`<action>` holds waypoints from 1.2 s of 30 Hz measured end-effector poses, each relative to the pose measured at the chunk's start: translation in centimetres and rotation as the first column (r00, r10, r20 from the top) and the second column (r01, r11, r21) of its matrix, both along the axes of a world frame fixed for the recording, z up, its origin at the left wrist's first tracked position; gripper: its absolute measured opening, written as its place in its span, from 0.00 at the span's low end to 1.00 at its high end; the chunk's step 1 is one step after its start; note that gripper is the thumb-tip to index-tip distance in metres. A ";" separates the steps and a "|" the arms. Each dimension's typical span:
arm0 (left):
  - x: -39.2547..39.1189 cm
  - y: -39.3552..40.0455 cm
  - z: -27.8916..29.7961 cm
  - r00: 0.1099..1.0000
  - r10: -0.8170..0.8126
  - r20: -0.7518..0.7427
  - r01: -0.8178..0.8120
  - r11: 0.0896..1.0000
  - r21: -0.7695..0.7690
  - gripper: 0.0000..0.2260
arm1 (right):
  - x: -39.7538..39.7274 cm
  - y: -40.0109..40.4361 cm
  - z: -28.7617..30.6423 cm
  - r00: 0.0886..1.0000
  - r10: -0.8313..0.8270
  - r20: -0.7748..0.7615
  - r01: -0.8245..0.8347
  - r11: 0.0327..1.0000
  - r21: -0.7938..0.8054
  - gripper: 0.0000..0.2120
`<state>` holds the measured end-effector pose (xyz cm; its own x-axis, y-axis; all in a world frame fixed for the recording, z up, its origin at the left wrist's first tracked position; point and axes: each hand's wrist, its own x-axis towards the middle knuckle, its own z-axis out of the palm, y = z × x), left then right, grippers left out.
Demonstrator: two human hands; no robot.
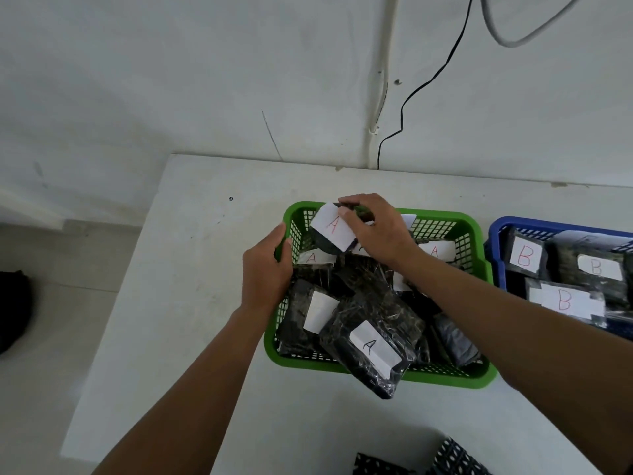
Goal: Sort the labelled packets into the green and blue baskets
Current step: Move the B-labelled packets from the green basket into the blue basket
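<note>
White table [178, 303] against pale wall [171, 80]; black cable [428, 84] hangs; floor perhaps tiled.

The blue basket [496, 234] runs off the picture at three o'clock, its far side and some packets cut away. The right hand [378, 231] hides part of the packet [334, 231] it holds and the labels beneath. One label [320, 311] in the green basket [376, 371] shows no readable letter. At six o'clock a dotted cloth [452, 457] is cropped.
</note>
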<state>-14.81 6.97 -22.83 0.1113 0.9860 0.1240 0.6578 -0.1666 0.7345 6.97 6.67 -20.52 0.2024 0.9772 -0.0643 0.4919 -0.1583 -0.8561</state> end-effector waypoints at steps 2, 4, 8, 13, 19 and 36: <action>0.0 0.0 0.1 1.000 -0.005 -0.005 0.005 1.000 0.008 0.14 | 0.2 0.1 -0.1 0.995 -0.092 -0.036 0.092 0.996 0.006 0.09; 0.0 -0.1 0.3 1.000 -0.017 -0.005 0.017 1.000 0.006 0.14 | 0.1 0.0 -0.1 0.976 -0.196 -0.095 0.196 0.980 -0.009 0.07; 0.1 -0.1 0.7 1.000 -0.024 -0.005 0.024 1.000 -0.005 0.14 | -0.2 -0.1 -0.1 0.968 -0.231 -0.102 0.228 0.973 -0.043 0.07; 0.2 -0.3 1.0 1.000 -0.025 -0.010 0.024 0.999 -0.032 0.15 | -0.9 -0.2 0.3 0.998 -0.046 -0.049 0.042 0.996 -0.075 0.10; 0.0 -0.4 1.6 1.000 -0.003 -0.013 0.001 0.992 -0.127 0.18 | -0.2 -2.5 1.9 0.996 0.035 0.076 -0.026 0.992 -0.122 0.22; 2.4 -3.1 6.8 0.999 -0.036 0.002 0.036 0.982 -0.185 0.22 | 2.2 -11.4 4.0 0.880 0.394 0.265 -0.226 0.838 -0.496 0.20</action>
<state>-12.37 3.92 -16.03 0.1475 0.9873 -0.0599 0.6548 -0.0520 0.7540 9.18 -4.72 -16.51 -0.0163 0.8746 -0.4846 0.8262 -0.2612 -0.4992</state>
